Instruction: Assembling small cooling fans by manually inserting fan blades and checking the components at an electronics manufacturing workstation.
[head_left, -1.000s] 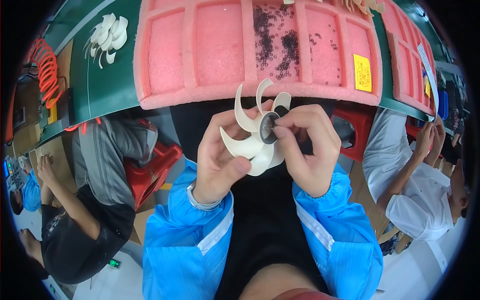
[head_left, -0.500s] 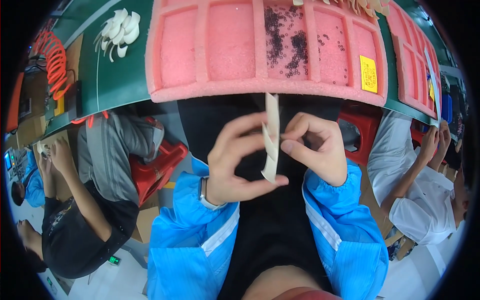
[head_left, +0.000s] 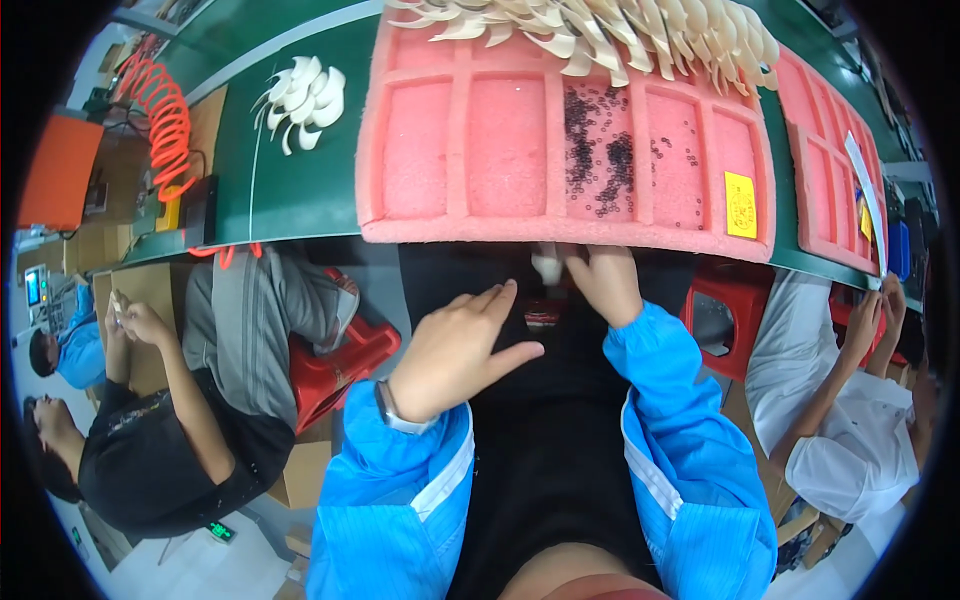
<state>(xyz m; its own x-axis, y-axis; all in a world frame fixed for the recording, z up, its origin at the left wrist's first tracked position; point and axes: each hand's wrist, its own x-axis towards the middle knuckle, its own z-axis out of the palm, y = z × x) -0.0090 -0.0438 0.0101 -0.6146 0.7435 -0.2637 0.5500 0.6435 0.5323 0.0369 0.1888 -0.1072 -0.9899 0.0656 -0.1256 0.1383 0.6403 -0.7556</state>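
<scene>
Head view: white fans [head_left: 308,97] on green table; L hand [head_left: 450,352] empty, thumb & fingers apart. Blurry pale piece [head_left: 546,265] just beside R hand [head_left: 612,282], can't tell if gripped, at front edge of pink tray [head_left: 650,236]; cream fans [head_left: 690,35] on tray's far side.

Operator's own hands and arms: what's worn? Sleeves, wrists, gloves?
Left hand and right hand are both bare, no gloves. Left sleeve and right sleeve are loose, bright blue, gathered at the cuffs, each with a white stripe along its inner side. On the left wrist: a pale band, possibly a watch strap.
</scene>
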